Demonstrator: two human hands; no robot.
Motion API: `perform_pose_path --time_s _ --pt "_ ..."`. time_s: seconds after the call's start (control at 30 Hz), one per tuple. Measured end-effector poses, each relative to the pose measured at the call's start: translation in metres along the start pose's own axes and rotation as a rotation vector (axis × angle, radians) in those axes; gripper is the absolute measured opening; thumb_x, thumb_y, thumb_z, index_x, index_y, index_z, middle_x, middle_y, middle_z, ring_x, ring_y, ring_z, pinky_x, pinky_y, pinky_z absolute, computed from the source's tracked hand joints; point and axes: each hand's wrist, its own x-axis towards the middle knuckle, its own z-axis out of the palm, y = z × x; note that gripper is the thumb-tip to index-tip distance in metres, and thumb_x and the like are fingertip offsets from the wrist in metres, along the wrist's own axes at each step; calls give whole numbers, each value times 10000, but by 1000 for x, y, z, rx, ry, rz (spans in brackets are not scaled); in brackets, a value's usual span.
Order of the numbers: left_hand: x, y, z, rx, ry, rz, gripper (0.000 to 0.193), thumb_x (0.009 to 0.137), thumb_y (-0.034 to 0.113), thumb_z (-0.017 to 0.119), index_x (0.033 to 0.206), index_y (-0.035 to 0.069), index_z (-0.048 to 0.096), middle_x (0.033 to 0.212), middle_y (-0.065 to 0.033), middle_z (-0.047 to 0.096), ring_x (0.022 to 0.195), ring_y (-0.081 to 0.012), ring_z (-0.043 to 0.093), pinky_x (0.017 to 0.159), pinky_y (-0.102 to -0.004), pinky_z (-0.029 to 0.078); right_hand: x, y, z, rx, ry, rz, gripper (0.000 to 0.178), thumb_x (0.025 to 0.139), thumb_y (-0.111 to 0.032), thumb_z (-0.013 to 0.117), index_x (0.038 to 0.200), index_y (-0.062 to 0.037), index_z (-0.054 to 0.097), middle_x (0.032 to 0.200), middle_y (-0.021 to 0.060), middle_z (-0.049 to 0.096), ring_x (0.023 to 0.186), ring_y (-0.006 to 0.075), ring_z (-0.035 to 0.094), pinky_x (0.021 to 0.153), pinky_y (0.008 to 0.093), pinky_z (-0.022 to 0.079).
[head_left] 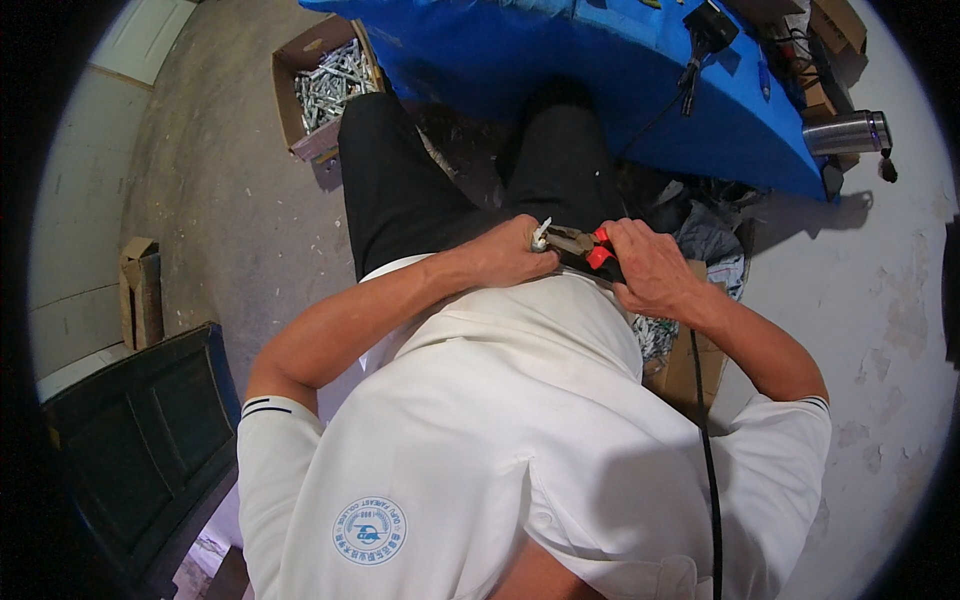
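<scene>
Above my lap, my right hand [648, 265] is wrapped round the handles of a pair of pliers [600, 257] with red and black grips. The metal jaws point left and meet a small white and silver piece [540, 238]. My left hand [505, 252] pinches that piece beside the jaws, its fingers curled. Its exact kind is too small to make out, and my fingers cover part of it. Whether the jaws are closed on it I cannot tell.
A cardboard box [290, 105] of slim silvery pieces stands on the floor beyond my left knee. Another carton [690, 375] with similar bits is by my right side. Ahead is a blue-covered table [460, 50]; a steel flask [845, 133] lies at right. A black cable [708, 450] hangs over me.
</scene>
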Motion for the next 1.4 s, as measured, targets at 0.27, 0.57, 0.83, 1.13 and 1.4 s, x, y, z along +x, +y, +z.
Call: perform_pose_path --time_s 0.27,0.57,0.83,1.13,1.4 --pt "0 -4 5 -161 35 166 102 863 82 552 821 6 606 651 42 499 614 -55 405 534 -268 381 -1 -8 -5 79 53 50 619 636 -66 627 1216 17 427 1077 183 496 1009 359 518 761 446 459" --pt "4 -2 8 -203 76 162 188 867 138 571 782 -27 604 613 8 510 593 -78 412 529 -296 379 -12 -17 -11 137 82 148 696 679 -67 611 1317 30 350 1204 214 455 1135 384 458 883 469 444" --pt "6 -3 10 -71 84 164 226 897 205 582 889 -14 638 666 -89 598 617 -132 483 591 -326 433 -14 -22 -20 162 -36 203 687 695 -86 622 1314 53 358 1209 226 458 1133 378 465 907 463 438" --pt "3 9 8 -19 71 135 215 899 205 578 925 0 640 694 -109 618 631 -143 501 608 -328 443 -11 -13 -13 91 -38 121 649 694 -95 646 1266 76 391 1095 217 504 1012 360 522 813 444 469" --pt "9 -6 9 -55 22 178 192 868 164 567 842 -20 616 626 -93 578 589 -133 478 572 -336 435 -6 -4 -2 109 -35 53 590 687 -94 658 1203 62 417 1029 199 513 968 345 538 776 434 469"
